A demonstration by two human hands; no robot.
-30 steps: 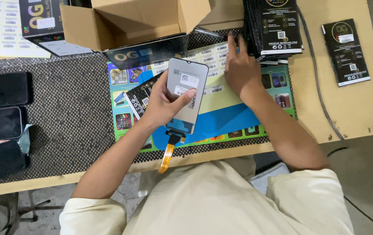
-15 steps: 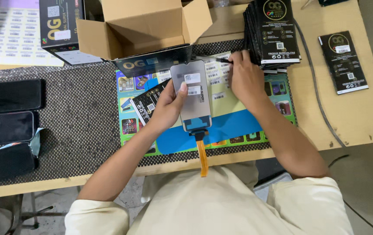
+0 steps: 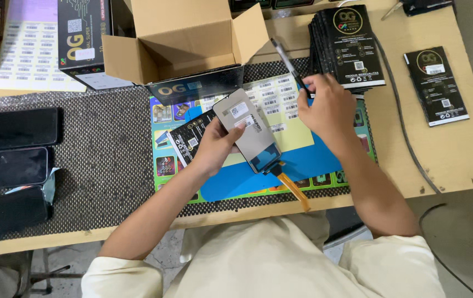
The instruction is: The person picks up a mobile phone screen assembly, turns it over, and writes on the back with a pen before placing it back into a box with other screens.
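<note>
The left hand (image 3: 217,149) pinches a grey phone screen panel (image 3: 253,131) above the colourful mat (image 3: 324,165), its orange ribbon (image 3: 293,190) dangling past the table edge (image 3: 457,185). The right hand (image 3: 327,107) grips what looks like a pen (image 3: 287,63) near the open cardboard box (image 3: 184,41).

Bright, even light over the whole tabletop (image 3: 457,160), soft and diffuse, with only faint shadows under the forearms. Pale glare sits on the dark phone screens (image 3: 20,128) by the left edge. Focus is crisp at centre; slight wide-angle bending shows toward the corners.
</note>
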